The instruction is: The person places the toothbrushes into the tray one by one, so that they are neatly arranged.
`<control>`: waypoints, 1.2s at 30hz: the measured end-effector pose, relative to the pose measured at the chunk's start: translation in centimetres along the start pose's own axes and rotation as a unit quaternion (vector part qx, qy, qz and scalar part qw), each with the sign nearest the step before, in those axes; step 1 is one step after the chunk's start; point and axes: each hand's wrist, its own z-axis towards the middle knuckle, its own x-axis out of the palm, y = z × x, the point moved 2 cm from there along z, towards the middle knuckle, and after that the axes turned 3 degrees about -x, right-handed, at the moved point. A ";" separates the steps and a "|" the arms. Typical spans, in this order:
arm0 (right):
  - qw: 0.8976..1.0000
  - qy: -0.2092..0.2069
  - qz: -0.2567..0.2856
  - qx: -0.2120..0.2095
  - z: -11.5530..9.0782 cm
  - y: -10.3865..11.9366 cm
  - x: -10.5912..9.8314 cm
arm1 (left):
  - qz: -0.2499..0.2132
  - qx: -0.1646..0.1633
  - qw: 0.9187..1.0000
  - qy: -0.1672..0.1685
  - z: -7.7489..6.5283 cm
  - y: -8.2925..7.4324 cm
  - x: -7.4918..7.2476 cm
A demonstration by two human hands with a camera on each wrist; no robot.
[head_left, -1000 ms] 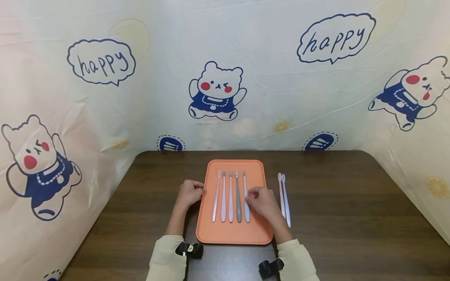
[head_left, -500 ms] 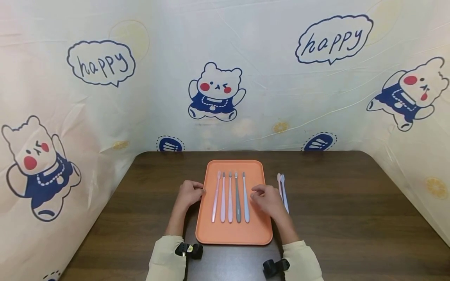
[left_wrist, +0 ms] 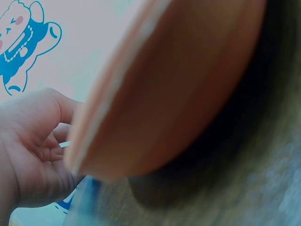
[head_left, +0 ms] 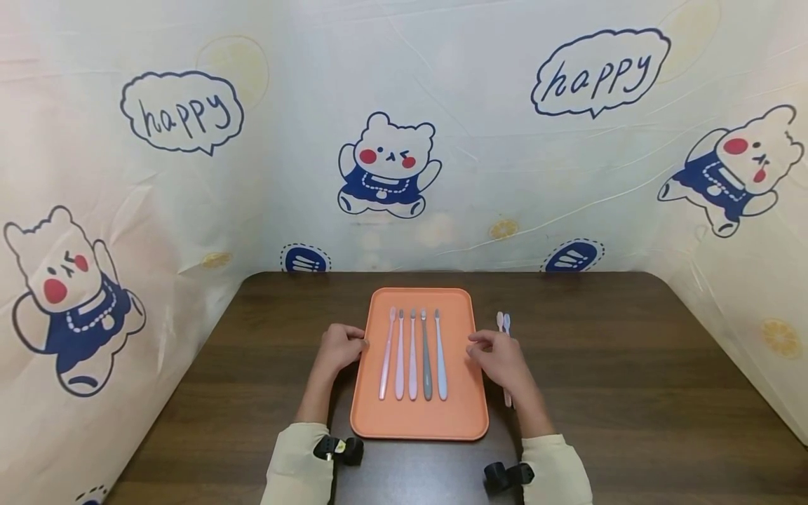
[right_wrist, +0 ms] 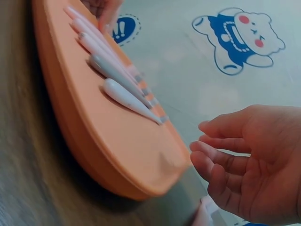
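An orange tray (head_left: 416,422) lies on the table with several toothbrushes in a row, heads toward the far side. Pink and lilac ones (head_left: 413,375) are on the left, then a grey toothbrush (head_left: 427,375) and a light blue toothbrush (head_left: 442,375). My left hand (head_left: 341,347) holds the tray's left rim between thumb and fingers. Over the tray's right edge hovers my right hand (head_left: 503,359); its fingers are loosely bent and hold nothing, as the right wrist view shows. Partly beneath that hand are a pink toothbrush (head_left: 500,320) and a blue toothbrush (head_left: 507,323), side by side.
The dark wooden table (head_left: 606,365) extends to both sides of the tray. A printed cloth (head_left: 480,175) with bears hangs behind and beside it. Black wrist cameras are strapped over both pale sleeves (head_left: 555,470).
My right hand has left the light blue toothbrush on the tray and moved right to the tray's edge, covering more of the two outside toothbrushes. My left hand stays at the rim.
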 end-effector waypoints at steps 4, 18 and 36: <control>1.000 0.006 -0.002 0.011 -0.1 -0.5 -0.8 | 0.002 -0.004 1.000 -0.001 0.0 0.0 0.0; 0.999 -0.003 -0.023 0.022 0.0 -2.1 -2.5 | 0.000 0.001 1.000 -0.002 0.0 0.0 0.1; 0.999 -0.008 -0.027 0.044 -0.1 -3.8 -4.0 | -0.019 0.011 1.000 -0.004 0.2 0.2 0.1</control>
